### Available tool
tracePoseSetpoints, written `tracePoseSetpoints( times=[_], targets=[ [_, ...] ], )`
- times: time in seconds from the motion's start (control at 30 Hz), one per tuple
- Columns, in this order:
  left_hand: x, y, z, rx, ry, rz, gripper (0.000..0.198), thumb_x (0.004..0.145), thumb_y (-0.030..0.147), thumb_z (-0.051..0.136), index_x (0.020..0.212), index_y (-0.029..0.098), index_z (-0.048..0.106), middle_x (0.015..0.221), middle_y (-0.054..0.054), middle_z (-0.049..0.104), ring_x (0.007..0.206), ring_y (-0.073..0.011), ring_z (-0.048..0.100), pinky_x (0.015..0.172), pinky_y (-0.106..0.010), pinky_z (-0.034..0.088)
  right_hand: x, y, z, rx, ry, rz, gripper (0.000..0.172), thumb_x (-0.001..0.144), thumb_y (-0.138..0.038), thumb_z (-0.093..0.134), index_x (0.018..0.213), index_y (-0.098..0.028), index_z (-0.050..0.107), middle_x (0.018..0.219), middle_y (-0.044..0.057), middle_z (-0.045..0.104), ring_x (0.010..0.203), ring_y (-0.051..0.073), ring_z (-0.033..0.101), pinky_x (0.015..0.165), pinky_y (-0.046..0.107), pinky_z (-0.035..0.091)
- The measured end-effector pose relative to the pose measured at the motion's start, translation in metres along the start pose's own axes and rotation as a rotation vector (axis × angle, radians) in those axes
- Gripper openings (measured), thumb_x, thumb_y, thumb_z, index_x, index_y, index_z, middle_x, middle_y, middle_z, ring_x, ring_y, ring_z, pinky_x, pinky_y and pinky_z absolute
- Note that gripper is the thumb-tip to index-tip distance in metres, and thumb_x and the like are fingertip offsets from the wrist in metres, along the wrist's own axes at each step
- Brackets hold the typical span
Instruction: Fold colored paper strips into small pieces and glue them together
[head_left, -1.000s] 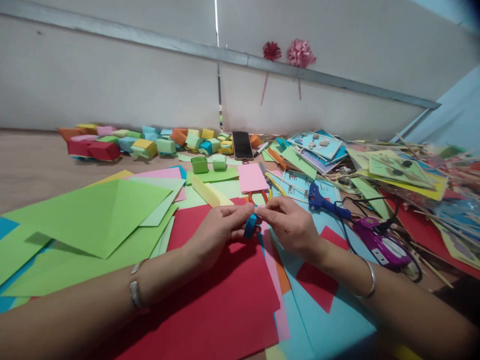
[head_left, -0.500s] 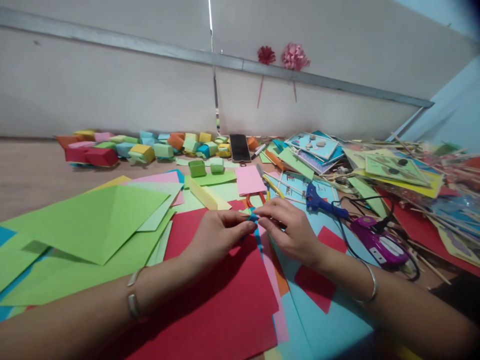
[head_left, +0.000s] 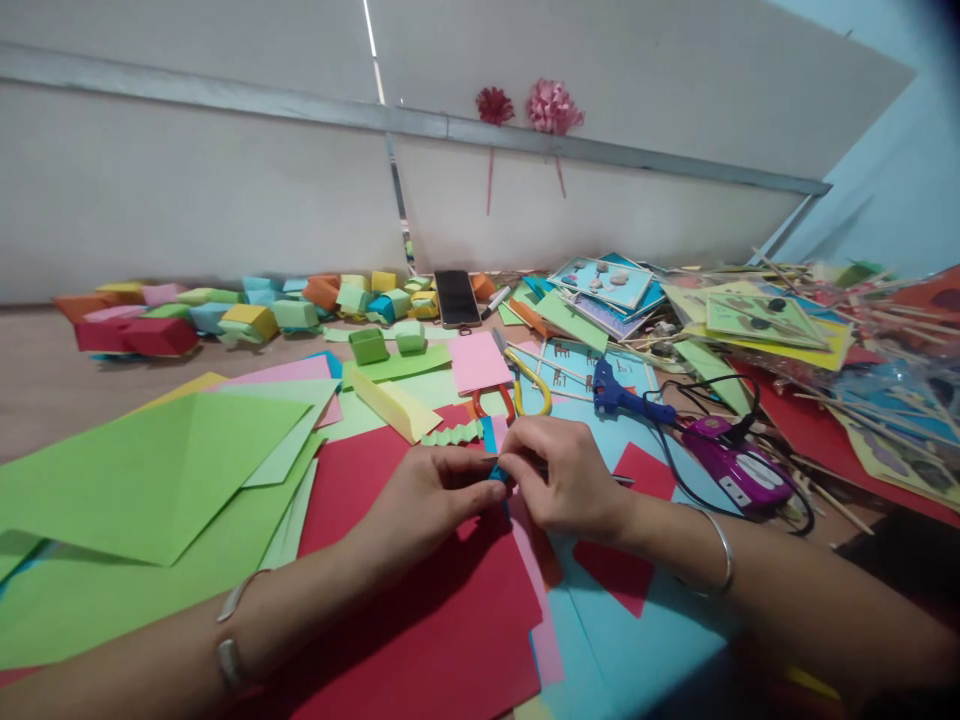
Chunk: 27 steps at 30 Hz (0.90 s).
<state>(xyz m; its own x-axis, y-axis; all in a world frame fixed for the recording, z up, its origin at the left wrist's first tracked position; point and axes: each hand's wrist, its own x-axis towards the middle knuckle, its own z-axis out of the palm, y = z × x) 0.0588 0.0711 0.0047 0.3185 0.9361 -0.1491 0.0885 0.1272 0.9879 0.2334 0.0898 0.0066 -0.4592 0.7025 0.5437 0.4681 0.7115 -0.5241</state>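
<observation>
Blue paper strip [head_left: 496,470] mostly hidden between fingertips of left hand [head_left: 420,500] and right hand [head_left: 559,480]; fold state indeterminate.

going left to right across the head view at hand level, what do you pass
green sheet → left hand → blue strip → right hand → purple gadget

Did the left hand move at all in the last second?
Yes. The left hand, pinching the blue paper with the right hand, drew back toward the person, away from the yellow strip; a green zigzag strip now shows between them.
</observation>
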Motion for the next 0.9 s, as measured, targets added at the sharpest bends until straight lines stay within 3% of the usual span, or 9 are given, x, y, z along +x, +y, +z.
tracePoseSetpoints(
  times=[0.13,0.27,0.37,0.47,0.57,0.7,0.8,0.9],
  targets=[
    [0.001,0.001,-0.001,0.001,0.045,0.011,0.017,0.068,0.028,0.078,0.080,0.016,0.079,0.072,-0.008,0.074,0.061,-0.0154,0.057,0.060,-0.027,0.045,0.003,0.001,0.001,0.093,-0.001,0.075,0.017,0.082,-0.014,0.053,0.066,-0.019,0.054,0.061,-0.002,0.056,0.055,0.010,0.047,0.057,0.024,0.037],
    [0.005,-0.001,-0.003,-0.062,0.146,-0.003,0.040,0.064,0.027,0.083,0.100,0.014,0.071,0.074,-0.007,0.074,0.059,-0.0163,0.062,0.055,-0.027,0.047,0.008,0.005,0.001,0.214,-0.049,0.138,0.012,0.085,-0.016,0.058,0.074,-0.017,0.064,0.069,-0.001,0.064,0.061,0.011,0.054,0.063,0.024,0.042],
    [0.007,-0.006,-0.004,-0.158,0.211,-0.004,0.037,0.063,0.029,0.084,0.090,0.019,0.061,0.071,-0.004,0.073,0.063,-0.0198,0.068,0.057,-0.029,0.052,0.012,0.010,-0.004,0.260,-0.117,0.166,0.015,0.084,-0.014,0.059,0.095,-0.017,0.068,0.082,0.002,0.069,0.068,0.011,0.060,0.068,0.025,0.045],
    [0.009,-0.007,-0.005,-0.178,0.255,0.012,0.031,0.065,0.032,0.082,0.078,0.020,0.056,0.070,-0.002,0.069,0.063,-0.0205,0.068,0.061,-0.034,0.056,0.019,0.014,-0.017,0.272,-0.242,0.225,0.031,0.082,-0.008,0.058,0.110,-0.017,0.064,0.073,-0.003,0.066,0.063,0.010,0.061,0.066,0.024,0.046],
    [0.009,0.001,-0.009,-0.033,0.391,0.079,0.024,0.064,0.034,0.080,0.075,0.019,0.065,0.088,-0.006,0.070,0.074,-0.0211,0.068,0.067,-0.036,0.057,0.028,0.019,-0.034,0.174,-0.361,0.292,0.025,0.079,-0.002,0.058,0.099,-0.017,0.065,0.064,-0.006,0.060,0.056,0.009,0.058,0.061,0.022,0.043],
    [0.006,0.014,-0.017,0.215,0.560,0.257,0.018,0.065,0.037,0.077,0.065,0.020,0.071,0.108,-0.008,0.067,0.105,-0.0262,0.062,0.085,-0.035,0.053,0.033,0.027,-0.048,-0.229,-0.425,0.324,0.021,0.075,0.003,0.060,0.081,-0.017,0.066,0.069,-0.001,0.063,0.066,0.013,0.060,0.062,0.024,0.039],
    [0.004,0.016,-0.016,0.239,0.547,0.303,0.017,0.063,0.036,0.077,0.059,0.021,0.070,0.105,-0.007,0.064,0.103,-0.0250,0.061,0.082,-0.034,0.053,0.032,0.027,-0.047,-0.501,-0.380,0.328,0.019,0.077,0.002,0.059,0.075,-0.015,0.067,0.082,0.008,0.068,0.076,0.019,0.063,0.065,0.028,0.040],
    [0.002,0.010,-0.012,0.198,0.452,0.250,0.019,0.061,0.038,0.079,0.060,0.020,0.070,0.093,-0.005,0.057,0.080,-0.0188,0.060,0.061,-0.029,0.051,0.030,0.020,-0.041,-0.280,-0.235,0.261,0.017,0.087,-0.008,0.055,0.082,-0.016,0.068,0.093,0.010,0.070,0.087,0.020,0.064,0.075,0.030,0.045]
  ],
)
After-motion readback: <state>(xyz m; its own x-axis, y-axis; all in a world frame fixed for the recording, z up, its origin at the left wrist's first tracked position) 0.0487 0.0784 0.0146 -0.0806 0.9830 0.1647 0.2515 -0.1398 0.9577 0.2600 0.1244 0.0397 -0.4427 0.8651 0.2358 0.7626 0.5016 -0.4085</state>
